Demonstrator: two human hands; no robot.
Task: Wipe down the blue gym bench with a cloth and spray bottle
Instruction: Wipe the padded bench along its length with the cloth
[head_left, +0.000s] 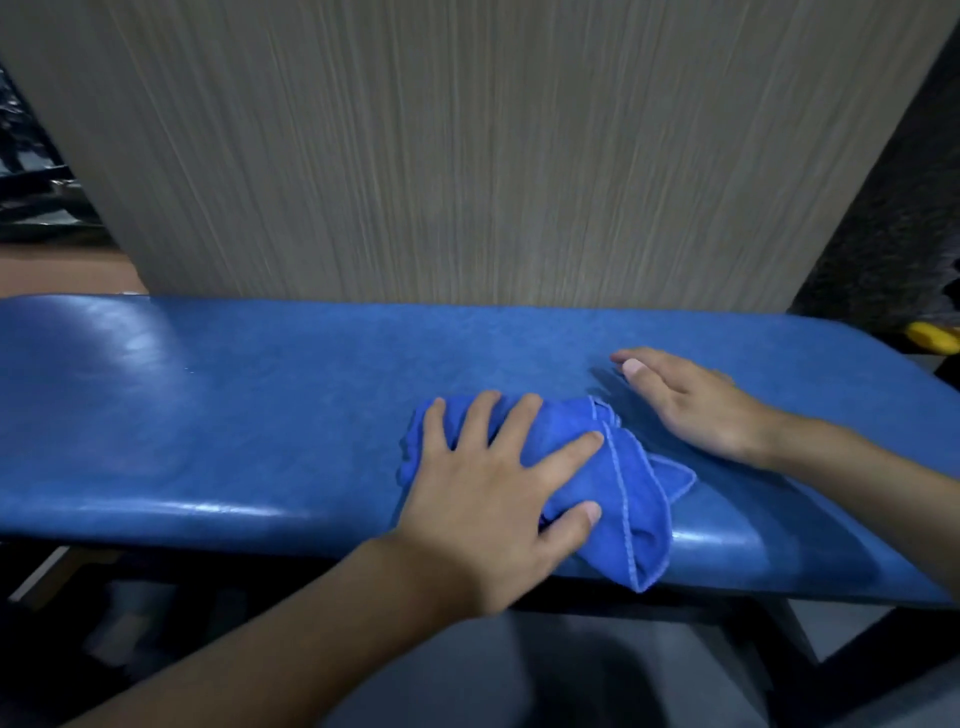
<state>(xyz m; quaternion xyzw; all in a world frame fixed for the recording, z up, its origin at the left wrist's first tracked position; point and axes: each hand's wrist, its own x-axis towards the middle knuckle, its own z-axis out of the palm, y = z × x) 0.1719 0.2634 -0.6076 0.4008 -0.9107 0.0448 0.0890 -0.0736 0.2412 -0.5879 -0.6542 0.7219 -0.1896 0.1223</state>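
Cloth (636, 499) on bench (208, 405), right of centre, one corner over the near edge; left hand (493, 499) flat on top of it. Right hand (696, 405) just right of and behind cloth; panel (467, 156) behind bench.

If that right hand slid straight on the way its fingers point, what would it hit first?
Likely the wood-grain panel behind the bench: the right hand points past the blue cloth, across bare padding. Depth is hard to judge.
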